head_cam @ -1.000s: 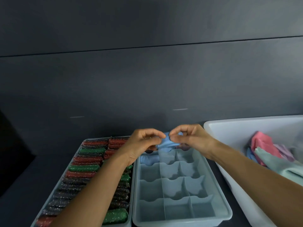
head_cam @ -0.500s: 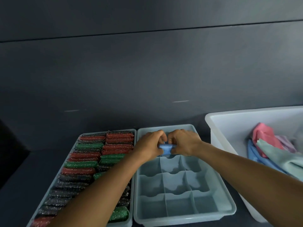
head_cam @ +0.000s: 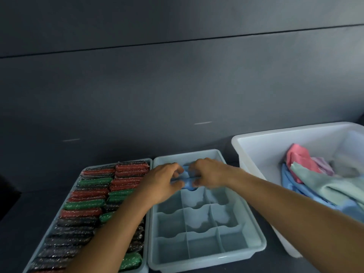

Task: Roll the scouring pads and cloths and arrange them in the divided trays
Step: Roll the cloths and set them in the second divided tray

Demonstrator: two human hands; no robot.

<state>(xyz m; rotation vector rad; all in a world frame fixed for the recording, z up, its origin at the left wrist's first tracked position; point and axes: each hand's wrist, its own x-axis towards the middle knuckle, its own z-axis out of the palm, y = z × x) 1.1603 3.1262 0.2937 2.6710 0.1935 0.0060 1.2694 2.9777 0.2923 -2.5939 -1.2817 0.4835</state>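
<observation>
Both hands meet over the far end of the pale divided tray, at its 12 o'clock row. The left hand and right hand have their fingers curled in, pinching a rolled blue cloth between them, low over the middle compartment of that row; the blur hides whether it is seated. The nearer compartments hold nothing. At the tray's 9 o'clock, touching it, a second tray is packed with rolled scouring pads in red, green and black. At 3 o'clock a white bin holds loose cloths, pink, blue and pale green. All stand on a dark surface.
</observation>
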